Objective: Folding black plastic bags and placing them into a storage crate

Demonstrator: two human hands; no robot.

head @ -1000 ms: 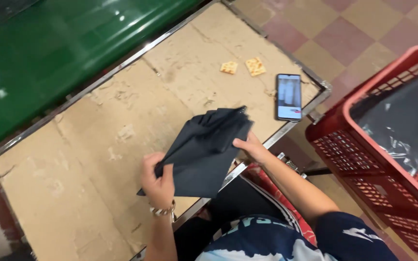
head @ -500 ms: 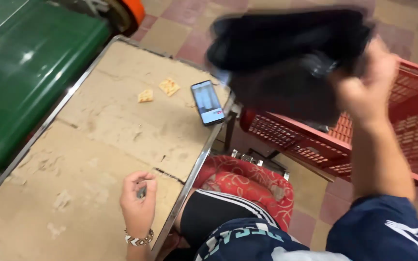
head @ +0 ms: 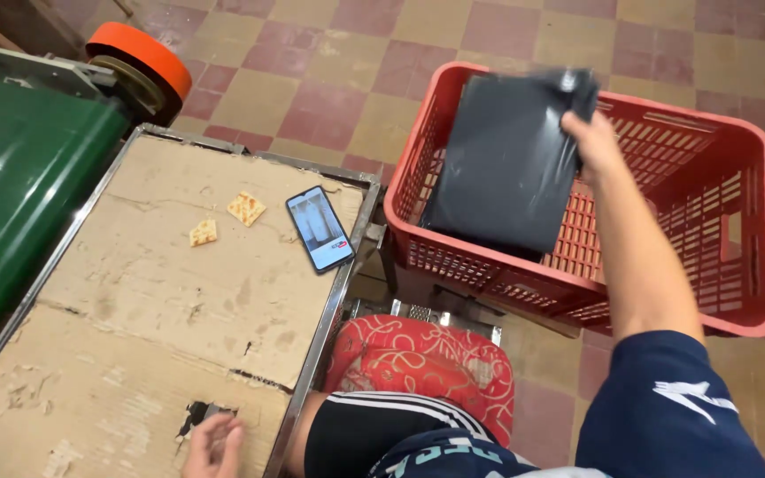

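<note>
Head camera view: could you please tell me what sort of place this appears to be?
Probably a small packing or garment workshop. A green conveyor belt runs beside a cardboard-topped metal table, and the right hand holds a black plastic package over a red plastic crate on a tiled floor.

The black bag [head: 506, 159] looks like thin plastic film, smooth with a dull sheen and a few creases. The crate [head: 710, 221] is hard red plastic, moulded in an open lattice, slightly glossy. The surface [head: 161, 292] is matt brown cardboard, rough, scuffed and torn in places, set in a bare metal frame [head: 329, 310]. The phone [head: 319, 228] has a glossy glass face. The seat cushion [head: 427, 363] is patterned red cloth. The floor [head: 329, 53] is matt tile.
</note>
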